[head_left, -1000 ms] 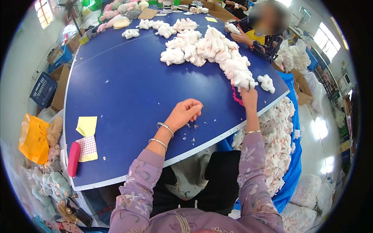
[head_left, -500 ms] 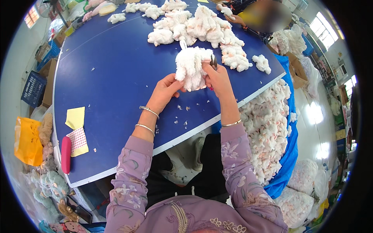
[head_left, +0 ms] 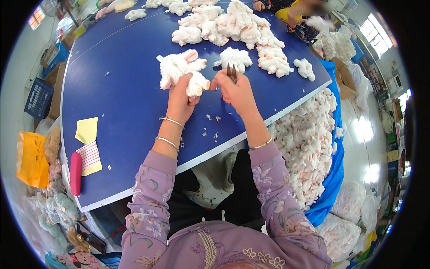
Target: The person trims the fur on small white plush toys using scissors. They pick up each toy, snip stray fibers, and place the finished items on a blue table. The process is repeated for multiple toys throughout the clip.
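With curled left fingers [head_left: 192, 101], holding white plush animal [head_left: 175, 68]; with closed right fingers [head_left: 226, 82], gripping snips [head_left: 232, 74] near bench's [head_left: 130, 121] front edge.

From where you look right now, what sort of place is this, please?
Probably a soft-toy workshop: a heap of white soft toys lies on a blue table, a large pile of similar-looking ones lies beside it, and the right hand holds a small cutting tool.

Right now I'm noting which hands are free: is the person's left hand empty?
No, the left hand is holding a pink-eared white plush animal.
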Tool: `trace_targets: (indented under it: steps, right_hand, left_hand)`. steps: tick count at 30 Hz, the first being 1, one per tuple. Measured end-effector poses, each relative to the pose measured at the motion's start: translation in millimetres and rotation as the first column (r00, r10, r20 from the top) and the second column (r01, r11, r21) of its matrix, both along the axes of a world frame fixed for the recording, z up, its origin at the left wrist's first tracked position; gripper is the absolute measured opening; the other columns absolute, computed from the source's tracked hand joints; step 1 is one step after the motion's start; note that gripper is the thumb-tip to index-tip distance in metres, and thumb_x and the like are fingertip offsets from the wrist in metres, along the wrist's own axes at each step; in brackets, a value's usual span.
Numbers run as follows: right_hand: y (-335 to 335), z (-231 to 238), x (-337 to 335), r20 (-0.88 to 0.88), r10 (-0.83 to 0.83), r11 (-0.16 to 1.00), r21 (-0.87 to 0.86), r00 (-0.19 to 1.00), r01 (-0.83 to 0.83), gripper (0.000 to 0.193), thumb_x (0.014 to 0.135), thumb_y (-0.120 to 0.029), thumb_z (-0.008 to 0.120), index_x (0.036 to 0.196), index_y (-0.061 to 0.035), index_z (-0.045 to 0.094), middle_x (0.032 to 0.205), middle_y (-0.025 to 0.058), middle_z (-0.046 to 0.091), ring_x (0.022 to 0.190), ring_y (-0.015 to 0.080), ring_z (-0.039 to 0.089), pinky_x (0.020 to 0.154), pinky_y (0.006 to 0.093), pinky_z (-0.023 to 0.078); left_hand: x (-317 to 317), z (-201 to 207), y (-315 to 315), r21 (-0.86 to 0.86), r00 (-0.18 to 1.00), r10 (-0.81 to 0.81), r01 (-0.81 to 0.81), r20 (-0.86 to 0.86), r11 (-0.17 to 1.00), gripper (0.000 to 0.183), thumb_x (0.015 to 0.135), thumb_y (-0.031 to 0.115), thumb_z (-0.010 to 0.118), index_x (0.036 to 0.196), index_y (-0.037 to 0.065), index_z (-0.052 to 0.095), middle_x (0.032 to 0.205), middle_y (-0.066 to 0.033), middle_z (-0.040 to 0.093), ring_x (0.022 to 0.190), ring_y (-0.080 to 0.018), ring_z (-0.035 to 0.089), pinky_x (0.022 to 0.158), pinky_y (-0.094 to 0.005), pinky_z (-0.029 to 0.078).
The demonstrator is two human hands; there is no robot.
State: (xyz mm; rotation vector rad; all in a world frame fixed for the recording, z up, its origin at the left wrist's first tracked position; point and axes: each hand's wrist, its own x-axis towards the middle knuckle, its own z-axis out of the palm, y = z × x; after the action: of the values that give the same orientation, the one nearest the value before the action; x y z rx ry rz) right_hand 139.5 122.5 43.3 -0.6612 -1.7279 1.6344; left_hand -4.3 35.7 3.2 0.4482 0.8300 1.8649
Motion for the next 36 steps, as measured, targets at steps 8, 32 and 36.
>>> trace_targets:
  steps: [8, 32, 36]
  right_hand:
    - [-25.7, -5.2, -19.8, 0.093, -0.176, 0.942, 0.303, 0.980, 0.141, 0.014, 0.081, -0.008, 0.069, 0.088, -0.0030, 0.059, 0.072, -0.0047, 0.056, 0.063, 0.0015, 0.048, 0.054, 0.0194, 0.039]
    - [-38.9, -21.5, -23.9, 0.084, -0.219, 0.803, 0.581, 0.972, 0.131, 0.014, 0.079, -0.009, 0.068, 0.086, -0.0024, 0.058, 0.072, 0.0051, 0.061, 0.055, 0.0121, 0.052, 0.053, 0.0281, 0.043]
    - [-38.9, -28.4, -19.9, 0.057, -0.138, 0.550, 0.835, 0.989, 0.029, 0.015, 0.076, -0.004, 0.068, 0.084, -0.0040, 0.056, 0.076, 0.0072, 0.059, 0.060, 0.0184, 0.057, 0.056, 0.0315, 0.047]
  left_hand:
    - [6.1, 4.0, 1.7, -0.072, 0.983, 0.185, -0.186, -0.022, 0.980, 0.021, 0.092, 0.020, 0.056, 0.105, 0.004, 0.056, 0.080, -0.0028, 0.061, 0.053, -0.0075, 0.050, 0.043, -0.0207, 0.034]
    - [10.6, -10.4, 11.1, -0.075, 0.825, 0.478, -0.521, -0.303, 0.850, 0.031, 0.088, 0.014, 0.061, 0.113, -0.003, 0.058, 0.099, -0.0078, 0.063, 0.077, -0.0145, 0.063, 0.058, -0.0280, 0.049]
    - [-10.5, -1.9, 0.3, -0.248, 0.947, 0.281, -0.313, -0.159, 0.917, 0.025, 0.082, 0.015, 0.065, 0.100, -0.002, 0.062, 0.079, -0.0054, 0.063, 0.053, -0.0101, 0.056, 0.039, -0.0239, 0.033]
